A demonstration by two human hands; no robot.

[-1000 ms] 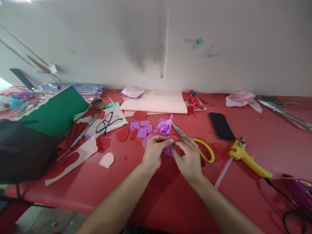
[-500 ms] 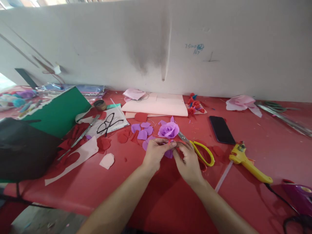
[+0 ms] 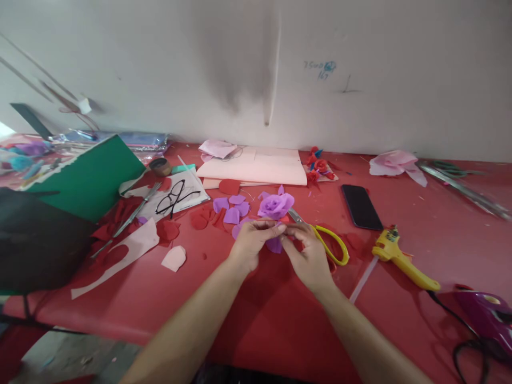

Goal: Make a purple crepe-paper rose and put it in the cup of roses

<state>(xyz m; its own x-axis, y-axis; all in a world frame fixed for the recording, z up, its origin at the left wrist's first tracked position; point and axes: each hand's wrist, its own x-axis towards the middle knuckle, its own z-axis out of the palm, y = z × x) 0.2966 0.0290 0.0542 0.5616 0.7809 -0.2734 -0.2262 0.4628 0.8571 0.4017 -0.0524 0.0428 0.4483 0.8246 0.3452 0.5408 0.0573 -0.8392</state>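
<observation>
Close together at the middle of the table, my left hand (image 3: 254, 245) and my right hand (image 3: 308, 253) both have thumb and fingers pinched. Their fingertips meet over a small piece that they mostly hide; a bit of red shows just behind them. A purple paper rose (image 3: 276, 205) lies right beyond the fingertips. Under and beside my hands are loose purple petals (image 3: 231, 215), partly covered. Scissors with yellow-lined handles (image 3: 336, 248) lie beside my right hand, their blades partly hidden behind it.
Right of my hands are a phone (image 3: 361, 207), a yellow glue gun (image 3: 404, 261) with its cord, and a purple device (image 3: 486, 320). To the left lie eyeglasses (image 3: 176, 198), tweezers (image 3: 138, 210), paper scraps and a dark bag (image 3: 40, 240). Folded pink paper (image 3: 260, 165) lies by the wall.
The view has tilted down slightly. My hands stay together, and the fingertips have shifted a little; the red strip seen between them earlier is now mostly hidden.
</observation>
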